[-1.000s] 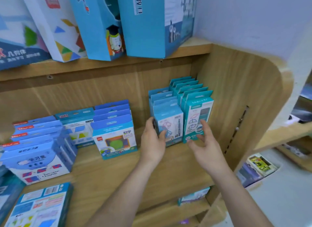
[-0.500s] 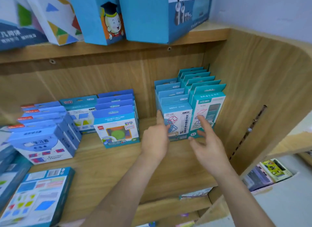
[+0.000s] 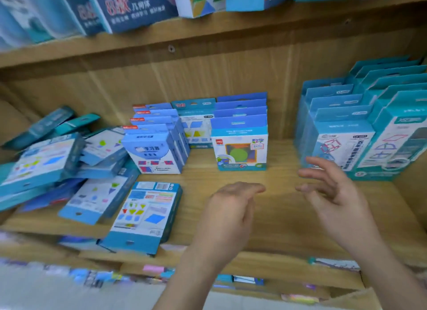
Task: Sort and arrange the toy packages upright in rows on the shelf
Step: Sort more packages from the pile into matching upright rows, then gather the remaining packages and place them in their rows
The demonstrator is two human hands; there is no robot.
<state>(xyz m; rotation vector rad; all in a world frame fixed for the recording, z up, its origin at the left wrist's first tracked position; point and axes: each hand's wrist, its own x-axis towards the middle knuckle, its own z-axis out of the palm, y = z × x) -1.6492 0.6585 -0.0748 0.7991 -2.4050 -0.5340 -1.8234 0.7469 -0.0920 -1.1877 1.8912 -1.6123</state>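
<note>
Blue toy packages stand upright in rows on the wooden shelf [image 3: 272, 219]: two teal rows at the right [image 3: 342, 138], a row with a green-circle front [image 3: 240, 145] in the middle, another row [image 3: 154, 150] left of it. At the left, loose packages lie flat in a messy pile [image 3: 46, 162], and one package [image 3: 145, 215] lies flat at the front edge. My left hand [image 3: 231, 210] hovers over bare shelf, fingers loosely apart, holding nothing. My right hand [image 3: 332, 194] is open just in front of the right rows, not touching them.
Large boxes [image 3: 129, 9] stand on the upper shelf overhead. A lower shelf [image 3: 254, 279] with blurred coloured items shows below the front edge. The shelf's back panel [image 3: 208, 83] closes the rear.
Both hands have pulled back from the right-hand rows toward the shelf front. The view has swung left, bringing the messy pile of flat packages into sight.
</note>
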